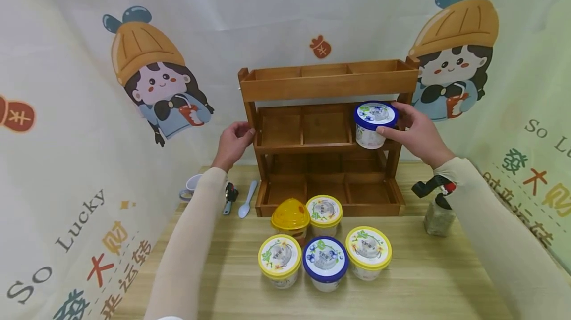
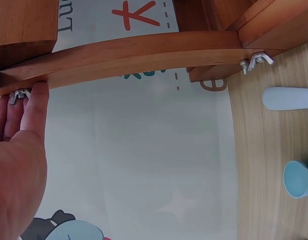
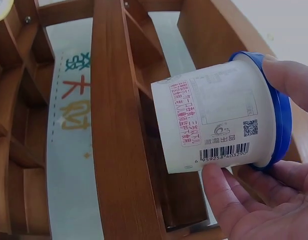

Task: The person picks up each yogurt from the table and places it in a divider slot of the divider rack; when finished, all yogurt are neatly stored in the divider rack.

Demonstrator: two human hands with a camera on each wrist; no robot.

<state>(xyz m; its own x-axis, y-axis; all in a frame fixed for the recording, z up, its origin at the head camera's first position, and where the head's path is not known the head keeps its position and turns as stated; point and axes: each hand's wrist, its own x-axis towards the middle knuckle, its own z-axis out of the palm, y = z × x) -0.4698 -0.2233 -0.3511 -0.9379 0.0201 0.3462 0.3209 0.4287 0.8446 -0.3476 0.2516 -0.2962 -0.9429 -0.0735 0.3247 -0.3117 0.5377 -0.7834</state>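
Observation:
My right hand (image 1: 418, 134) grips a white cup with a blue lid (image 1: 372, 124) by its lid and side. The cup is at the right compartment of the wooden rack's middle tier (image 1: 323, 149). In the right wrist view the cup (image 3: 214, 117) is seen from the side, its barcode showing, with the thumb on the lid edge and fingers beneath. My left hand (image 1: 234, 142) is at the rack's left upright; in the left wrist view its fingertips touch the wooden post (image 2: 118, 57) beside a metal wing nut (image 2: 19, 95).
Yellow-lidded cups (image 1: 280, 260), a blue-lidded cup (image 1: 325, 263) and an orange dome-lidded cup (image 1: 291, 216) stand before the rack. A pale blue spoon (image 1: 248, 200) and a light mug (image 1: 193, 184) lie left. A dark-capped jar (image 1: 439, 218) stands right.

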